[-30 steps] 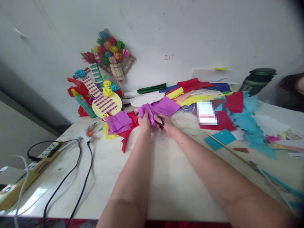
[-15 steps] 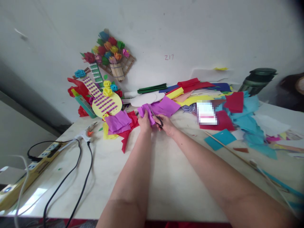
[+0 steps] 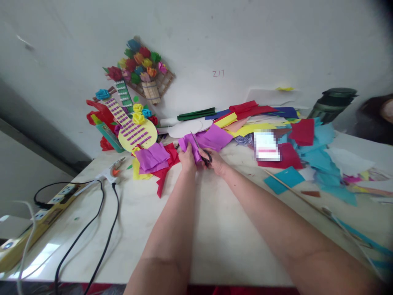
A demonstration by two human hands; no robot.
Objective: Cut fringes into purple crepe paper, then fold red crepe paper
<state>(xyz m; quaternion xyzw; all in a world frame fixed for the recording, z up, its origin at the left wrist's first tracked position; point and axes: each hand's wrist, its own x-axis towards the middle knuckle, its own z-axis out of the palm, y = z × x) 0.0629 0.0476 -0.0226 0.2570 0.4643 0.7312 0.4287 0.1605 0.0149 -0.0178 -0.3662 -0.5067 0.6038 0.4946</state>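
My left hand (image 3: pixel 188 159) pinches a piece of purple crepe paper (image 3: pixel 185 142), its fingers partly hidden behind the sheet. Black-handled scissors (image 3: pixel 208 157) sit in my right hand (image 3: pixel 216 162), with their blades pointing up and away across the purple paper. Right behind the blades, another stretch of purple paper (image 3: pixel 216 138) lies on the table. Left of my left hand, a folded purple piece (image 3: pixel 152 158) rests on red paper (image 3: pixel 161 184) and yellow paper (image 3: pixel 141 175).
A yellow guitar-shaped craft (image 3: pixel 138 137) leans at the back left near a glue bottle (image 3: pixel 109 135). The glue gun (image 3: pixel 109 175) and power strip (image 3: pixel 52 211) lie left, with cords. Coloured paper (image 3: pixel 319 143), a stick (image 3: pixel 291 189) and a dark bottle (image 3: pixel 333 104) are right.
Both hands stay in nearly the same place with the purple paper. The scissors' handles moved together by half a second ago and are spread again now.
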